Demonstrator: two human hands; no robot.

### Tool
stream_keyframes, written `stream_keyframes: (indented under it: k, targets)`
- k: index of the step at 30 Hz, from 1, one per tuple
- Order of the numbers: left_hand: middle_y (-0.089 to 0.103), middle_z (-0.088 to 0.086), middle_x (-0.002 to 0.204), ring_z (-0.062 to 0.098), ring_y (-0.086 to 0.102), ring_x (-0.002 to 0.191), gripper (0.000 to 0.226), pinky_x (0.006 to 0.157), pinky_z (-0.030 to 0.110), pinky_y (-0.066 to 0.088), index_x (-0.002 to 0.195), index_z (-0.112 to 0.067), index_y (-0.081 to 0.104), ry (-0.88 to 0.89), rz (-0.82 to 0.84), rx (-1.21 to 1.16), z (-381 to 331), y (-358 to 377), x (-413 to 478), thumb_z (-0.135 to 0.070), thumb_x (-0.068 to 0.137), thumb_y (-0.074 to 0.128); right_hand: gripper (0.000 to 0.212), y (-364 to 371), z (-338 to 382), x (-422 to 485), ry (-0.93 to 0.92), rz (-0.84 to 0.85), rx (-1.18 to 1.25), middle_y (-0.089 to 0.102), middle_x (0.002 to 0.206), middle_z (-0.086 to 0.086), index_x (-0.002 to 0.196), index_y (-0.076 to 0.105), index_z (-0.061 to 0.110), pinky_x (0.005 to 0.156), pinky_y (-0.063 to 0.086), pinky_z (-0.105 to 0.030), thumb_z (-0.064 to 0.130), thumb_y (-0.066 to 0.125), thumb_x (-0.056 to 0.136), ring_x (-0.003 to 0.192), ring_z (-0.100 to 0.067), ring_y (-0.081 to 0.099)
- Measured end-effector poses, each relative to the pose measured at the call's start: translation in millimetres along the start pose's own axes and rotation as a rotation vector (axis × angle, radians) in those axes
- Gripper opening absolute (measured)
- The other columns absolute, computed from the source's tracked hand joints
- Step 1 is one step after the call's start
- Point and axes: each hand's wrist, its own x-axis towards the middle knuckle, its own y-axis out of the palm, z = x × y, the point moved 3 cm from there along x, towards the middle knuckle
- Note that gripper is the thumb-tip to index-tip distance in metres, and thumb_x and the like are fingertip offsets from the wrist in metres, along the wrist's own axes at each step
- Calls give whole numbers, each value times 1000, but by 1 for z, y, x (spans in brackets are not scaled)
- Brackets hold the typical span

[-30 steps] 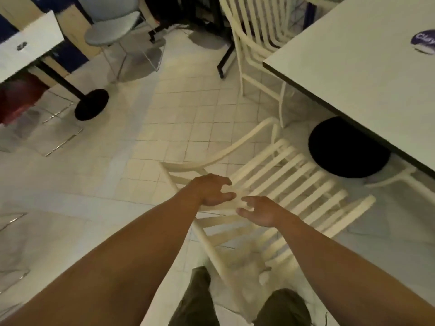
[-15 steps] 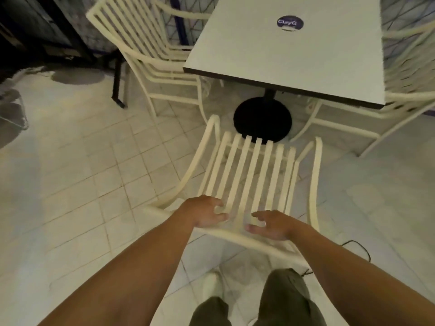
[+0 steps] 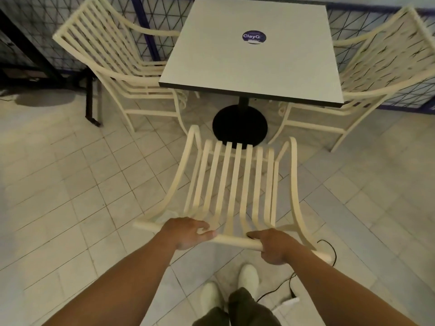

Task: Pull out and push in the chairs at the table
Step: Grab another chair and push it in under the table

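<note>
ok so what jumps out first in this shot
The left hand and right hand grip the top rail of the cream slatted chair in the centre, which faces a white table. The left chair and the right chair, same style, flank the table.

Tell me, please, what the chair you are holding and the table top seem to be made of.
The chair looks like cream painted metal or moulded plastic, satin; thin curved slats and a round rail fit either. The table top is probably laminate over board: matt pale grey face, dark edge band.
</note>
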Motion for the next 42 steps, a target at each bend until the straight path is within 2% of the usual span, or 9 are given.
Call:
stream_keyframes:
  k: [3, 5, 7, 9, 11, 20, 30, 39, 42]
  targets:
    - [53, -9, 146, 18, 54, 127, 75, 94, 34, 44, 143, -60, 37, 9, 37, -27, 0, -4, -2, -93, 77, 34, 75, 0, 1, 3, -12, 7, 4, 54, 131, -4, 150, 32, 41, 93, 48, -33, 13, 60, 86, 108, -24, 59]
    - [58, -10, 138, 16, 58, 118, 73, 93, 31, 46, 146, -60, 32, 37, 79, 6, -4, -5, -3, -83, 79, 51, 75, 0, 1, 5, -36, 2, -10, 53, 132, -4, 150, 32, 39, 94, 48, -34, 11, 60, 86, 109, -24, 58]
    - [60, -7, 129, 18, 62, 107, 68, 86, 30, 49, 148, -59, 29, 52, 79, 76, -5, -5, 1, -44, 92, 64, 75, -1, -1, 7, -52, -6, -20, 54, 131, -5, 150, 32, 37, 94, 48, -34, 10, 61, 86, 109, -24, 58]
    - [60, -2, 125, 20, 64, 98, 84, 82, 33, 54, 147, -62, 27, 34, 77, 122, -5, -4, 5, -7, 92, 59, 75, -2, -2, 8, -62, -18, -22, 55, 129, -5, 150, 33, 36, 93, 48, -34, 9, 61, 86, 107, -25, 59]
    - [60, 0, 125, 22, 64, 96, 91, 81, 34, 55, 147, -62, 26, 42, 85, 141, -7, -5, 9, 3, 90, 56, 75, -4, -3, 9, -61, -18, -16, 55, 128, -5, 150, 35, 36, 94, 48, -35, 9, 61, 85, 107, -24, 59]
    - [56, 5, 126, 25, 61, 102, 89, 72, 31, 43, 150, -59, 24, 125, 50, 149, -2, -43, 44, 3, 92, 51, 76, -44, -8, 32, 0, -34, 15, 53, 129, -3, 150, 33, 39, 90, 47, -32, 7, 59, 86, 107, -23, 58]
    - [49, 0, 106, 19, 51, 85, 88, 70, 31, 41, 150, -57, 28, 155, 33, 148, -2, -74, 67, 4, 91, 52, 75, -72, -17, 52, 30, -25, 29, 52, 125, -3, 149, 35, 42, 87, 49, -34, 8, 56, 86, 105, -23, 58]
    - [52, -2, 109, 19, 53, 86, 87, 69, 32, 43, 147, -59, 30, 147, 13, 164, 0, -88, 80, 4, 90, 50, 74, -85, -19, 62, 28, -49, 31, 54, 121, -2, 147, 37, 42, 85, 50, -33, 7, 57, 84, 99, -21, 58]
    - [55, -1, 115, 20, 54, 90, 88, 70, 31, 43, 146, -60, 31, 143, -13, 163, 0, -95, 84, 3, 89, 51, 74, -92, -19, 66, 26, -65, 20, 55, 119, -2, 147, 38, 42, 87, 51, -35, 7, 57, 84, 98, -21, 58]
